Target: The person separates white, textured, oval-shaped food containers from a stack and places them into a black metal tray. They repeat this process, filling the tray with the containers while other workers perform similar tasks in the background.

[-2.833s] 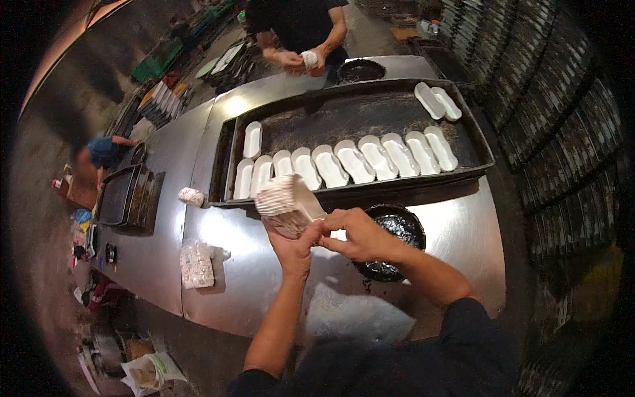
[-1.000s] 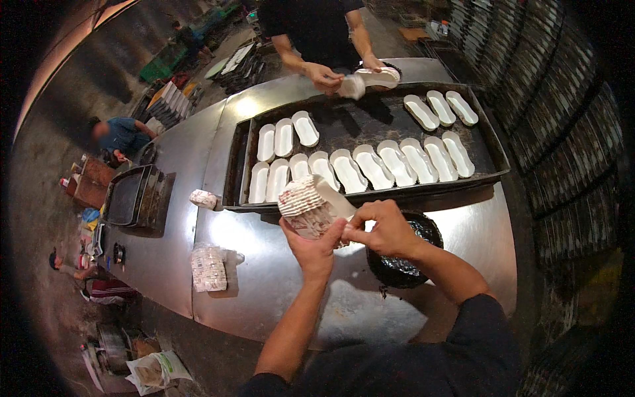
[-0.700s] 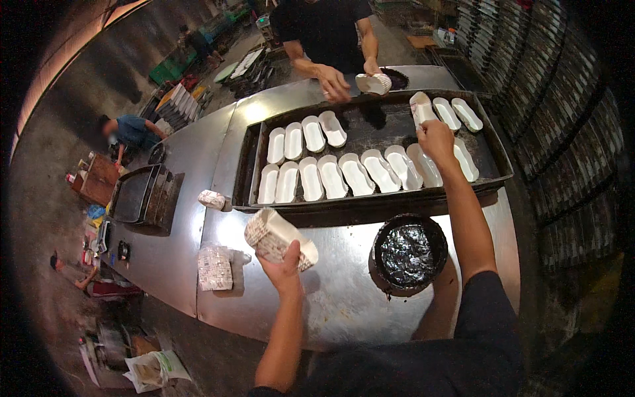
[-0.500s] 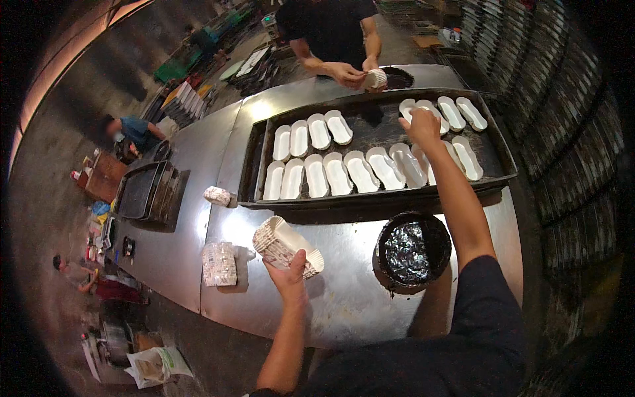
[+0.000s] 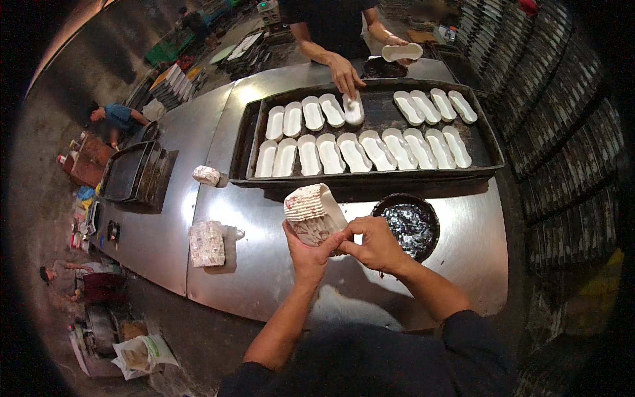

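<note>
Fingers of the left hand clamp the paper liner stack from below, apparently for steadiness; the right hand's fingers pinch its near edge.

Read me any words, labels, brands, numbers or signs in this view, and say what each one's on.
None can be read clearly enough to quote.
Paper liner stack in the left hand: reddish markings, too small.
Larger bundle on the table: markings too small.
White sack: green mark, too blurred.
</note>
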`<move>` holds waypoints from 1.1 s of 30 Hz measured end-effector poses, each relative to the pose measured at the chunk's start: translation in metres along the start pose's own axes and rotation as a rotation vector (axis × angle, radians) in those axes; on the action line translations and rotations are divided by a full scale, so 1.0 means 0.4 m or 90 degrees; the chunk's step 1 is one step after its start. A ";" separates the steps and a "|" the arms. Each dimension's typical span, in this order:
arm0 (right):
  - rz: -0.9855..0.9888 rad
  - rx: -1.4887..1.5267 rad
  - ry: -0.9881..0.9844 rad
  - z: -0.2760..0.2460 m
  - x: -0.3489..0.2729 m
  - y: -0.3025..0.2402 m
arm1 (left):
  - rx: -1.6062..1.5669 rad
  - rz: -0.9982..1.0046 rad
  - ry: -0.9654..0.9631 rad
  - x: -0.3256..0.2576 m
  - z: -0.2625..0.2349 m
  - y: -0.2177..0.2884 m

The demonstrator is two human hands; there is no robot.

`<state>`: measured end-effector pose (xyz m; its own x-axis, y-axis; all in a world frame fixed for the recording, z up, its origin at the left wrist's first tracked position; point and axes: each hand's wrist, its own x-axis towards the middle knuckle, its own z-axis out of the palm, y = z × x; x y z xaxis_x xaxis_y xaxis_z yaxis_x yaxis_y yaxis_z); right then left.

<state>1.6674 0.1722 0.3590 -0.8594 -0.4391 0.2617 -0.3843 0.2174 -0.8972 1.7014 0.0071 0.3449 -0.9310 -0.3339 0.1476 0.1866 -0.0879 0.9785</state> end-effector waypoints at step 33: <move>0.125 -0.087 0.143 0.605 0.043 -0.296 | -0.498 -0.297 -0.003 0.086 -0.974 -0.062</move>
<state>1.7797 -0.0720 0.3837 -0.9685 -0.1777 0.1743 -0.2330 0.4009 -0.8860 1.7872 -0.3680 0.2695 -0.9663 -0.1013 -0.2365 -0.0510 -0.8257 0.5619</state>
